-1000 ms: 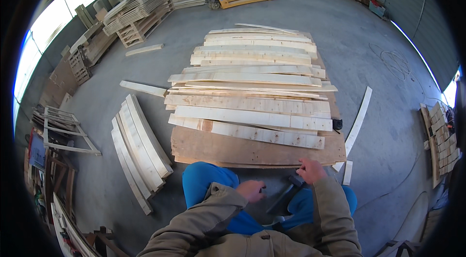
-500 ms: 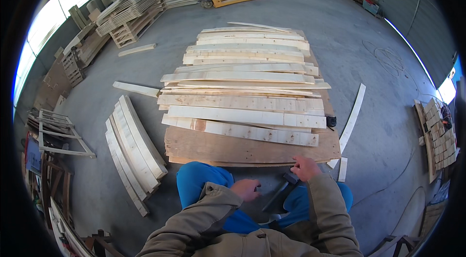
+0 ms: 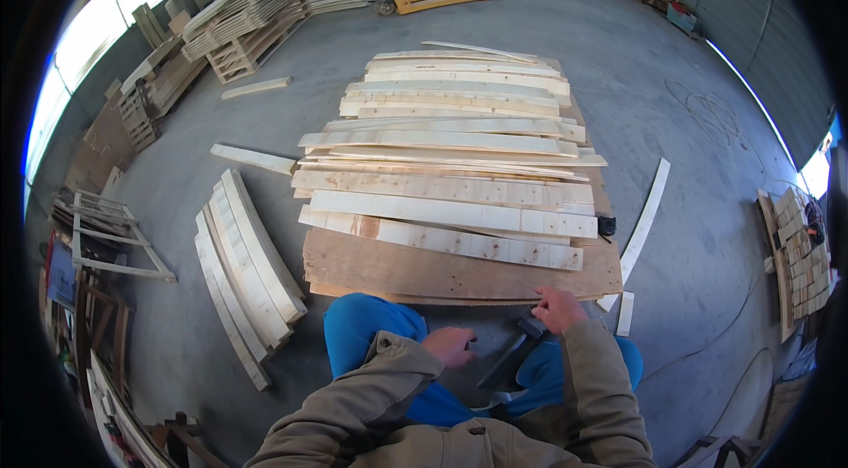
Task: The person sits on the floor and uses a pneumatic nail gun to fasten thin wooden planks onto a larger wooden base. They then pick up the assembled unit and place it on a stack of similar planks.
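While L hand (image 3: 450, 347) & R hand (image 3: 558, 310) sit apart, low ctr., grips unclear, plywood (image 3: 411, 269) looks stiff, prob. heavy; hold lower edge.

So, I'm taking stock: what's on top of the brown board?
Pale planks lie across the brown board, with a small black object near its right edge. The surface beneath the planks is covered.

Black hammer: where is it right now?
In the head view, low and right of centre, the black hammer shows between the blue-clad knees, just below the right hand.
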{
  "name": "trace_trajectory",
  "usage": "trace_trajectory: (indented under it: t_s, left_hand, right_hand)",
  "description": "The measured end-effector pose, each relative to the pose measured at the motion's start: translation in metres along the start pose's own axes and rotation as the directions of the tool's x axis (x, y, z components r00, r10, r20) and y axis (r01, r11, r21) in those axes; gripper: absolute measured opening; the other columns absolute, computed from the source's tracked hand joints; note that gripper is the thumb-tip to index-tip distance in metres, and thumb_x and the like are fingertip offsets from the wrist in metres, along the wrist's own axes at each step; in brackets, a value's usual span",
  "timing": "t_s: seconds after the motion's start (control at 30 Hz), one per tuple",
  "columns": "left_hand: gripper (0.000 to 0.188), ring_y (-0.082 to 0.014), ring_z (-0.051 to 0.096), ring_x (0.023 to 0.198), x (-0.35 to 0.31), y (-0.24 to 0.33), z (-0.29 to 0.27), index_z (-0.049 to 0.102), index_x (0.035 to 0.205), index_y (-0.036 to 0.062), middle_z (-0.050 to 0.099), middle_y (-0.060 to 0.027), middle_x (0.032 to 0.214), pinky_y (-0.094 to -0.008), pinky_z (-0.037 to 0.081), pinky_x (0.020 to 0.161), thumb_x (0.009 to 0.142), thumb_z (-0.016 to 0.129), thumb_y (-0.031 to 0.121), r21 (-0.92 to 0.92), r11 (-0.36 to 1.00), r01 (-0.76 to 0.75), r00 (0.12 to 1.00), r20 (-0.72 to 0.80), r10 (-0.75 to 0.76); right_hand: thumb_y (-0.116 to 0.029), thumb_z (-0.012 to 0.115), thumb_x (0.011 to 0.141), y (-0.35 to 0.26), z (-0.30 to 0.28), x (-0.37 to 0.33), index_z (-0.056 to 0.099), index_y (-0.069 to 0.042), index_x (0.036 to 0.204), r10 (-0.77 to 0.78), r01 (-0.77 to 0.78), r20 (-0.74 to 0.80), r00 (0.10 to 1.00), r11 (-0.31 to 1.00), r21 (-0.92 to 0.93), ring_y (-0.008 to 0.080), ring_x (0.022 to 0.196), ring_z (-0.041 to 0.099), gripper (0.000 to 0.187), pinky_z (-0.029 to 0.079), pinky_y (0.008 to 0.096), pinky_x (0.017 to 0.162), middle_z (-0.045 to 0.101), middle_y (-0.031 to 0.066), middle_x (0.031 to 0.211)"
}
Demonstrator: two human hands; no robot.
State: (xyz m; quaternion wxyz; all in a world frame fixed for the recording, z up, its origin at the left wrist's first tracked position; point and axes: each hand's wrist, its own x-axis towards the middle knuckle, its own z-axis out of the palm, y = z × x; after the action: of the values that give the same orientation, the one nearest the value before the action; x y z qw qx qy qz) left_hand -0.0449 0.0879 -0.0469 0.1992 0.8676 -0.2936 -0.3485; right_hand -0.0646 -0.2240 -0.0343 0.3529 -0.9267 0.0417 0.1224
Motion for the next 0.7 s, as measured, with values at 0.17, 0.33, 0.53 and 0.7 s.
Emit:
trace_trajectory:
  t_s: [0.17,0.33,0.53,0.7]
  left_hand:
    - [0.054,-0.0371,0.074,0.111,-0.0001,0.0002,-0.0007,0.069,0.137,0.0051,0.079,-0.0167,0.116,-0.0482,0.059,0.095,0.095,0.075,0.038,-0.013,1.000,0.005,1.000,0.016,-0.004]
    - [0.053,-0.0389,0.072,0.114,-0.0005,0.0018,-0.0035,0.069,0.137,0.0056,0.077,-0.0186,0.119,-0.0501,0.057,0.097,0.095,0.076,0.038,-0.025,1.000,0.010,1.000,0.026,-0.009]
    - [0.055,-0.0379,0.072,0.115,-0.0017,0.0042,-0.0063,0.068,0.138,0.0046,0.077,-0.0183,0.120,-0.0487,0.057,0.098,0.096,0.075,0.038,-0.025,0.999,0.019,0.999,0.042,-0.018]
    - [0.056,-0.0373,0.072,0.114,-0.0008,0.0022,-0.0046,0.068,0.139,0.0036,0.078,-0.0180,0.119,-0.0476,0.058,0.098,0.095,0.075,0.038,-0.010,1.000,0.005,0.999,0.033,-0.005]
  right_hand:
    - [-0.018,0.080,0.092,-0.0024,-0.0013,-0.0009,0.067,-0.002,0.137,0.024,-0.024,0.006,1.000,0.999,0.023,0.0381,0.098,0.075,0.050,0.058,0.0476,0.088,0.079,0.0175,0.098]
    - [-0.018,0.079,0.092,-0.0055,-0.0031,-0.0018,0.067,-0.001,0.138,0.029,-0.029,0.002,1.000,1.000,-0.001,0.0379,0.099,0.075,0.051,0.058,0.0475,0.089,0.080,0.0175,0.100]
    - [-0.018,0.079,0.092,-0.0060,-0.0034,-0.0019,0.067,-0.001,0.138,0.025,-0.025,-0.005,1.000,1.000,-0.003,0.0378,0.098,0.075,0.050,0.058,0.0473,0.089,0.080,0.0171,0.099]
    - [-0.018,0.079,0.092,-0.0043,-0.0022,-0.0017,0.067,-0.001,0.137,0.020,-0.020,-0.005,1.000,1.000,0.005,0.0377,0.098,0.075,0.050,0.058,0.0473,0.088,0.080,0.0169,0.098]
